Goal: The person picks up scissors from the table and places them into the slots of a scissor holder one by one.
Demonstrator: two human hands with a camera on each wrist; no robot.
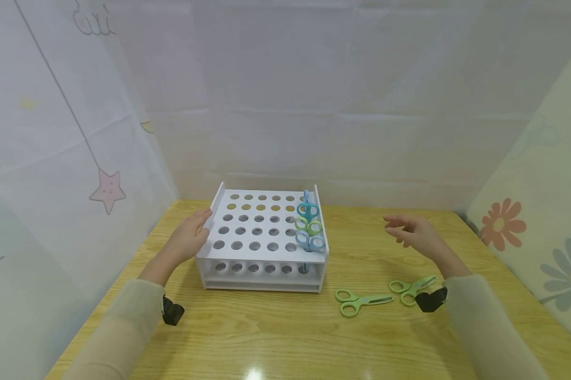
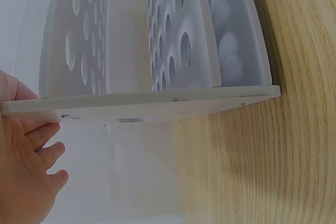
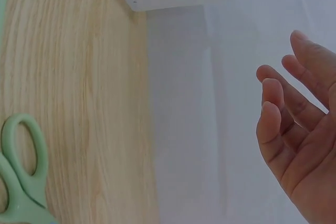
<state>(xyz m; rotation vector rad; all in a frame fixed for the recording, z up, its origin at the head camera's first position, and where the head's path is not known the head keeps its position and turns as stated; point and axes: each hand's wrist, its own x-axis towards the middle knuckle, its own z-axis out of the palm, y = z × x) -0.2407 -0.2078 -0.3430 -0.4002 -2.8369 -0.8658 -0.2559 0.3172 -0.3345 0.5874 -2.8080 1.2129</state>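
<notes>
A white rack (image 1: 244, 258) with rows of round holes stands on the table. My left hand (image 1: 187, 235) holds the upper edge of its left side panel, with the thumb on one face and fingers on the other in the left wrist view (image 2: 26, 161). Several scissors (image 1: 309, 227) with blue, teal and green handles stand handles-up in the rack's rightmost column. My right hand (image 1: 415, 235) hovers empty to the right of the rack, fingers loosely bent. Two green scissors lie on the table: one pair (image 1: 356, 302) near the rack's front right, another pair (image 1: 409, 289) below my right hand.
The wooden table (image 1: 275, 332) reaches up to a pale cloth backdrop (image 1: 285, 105) behind and at both sides. A black wrist camera (image 1: 172, 310) sits on the left wrist, and another wrist camera (image 1: 431, 300) on the right partly overlaps the farther green scissors.
</notes>
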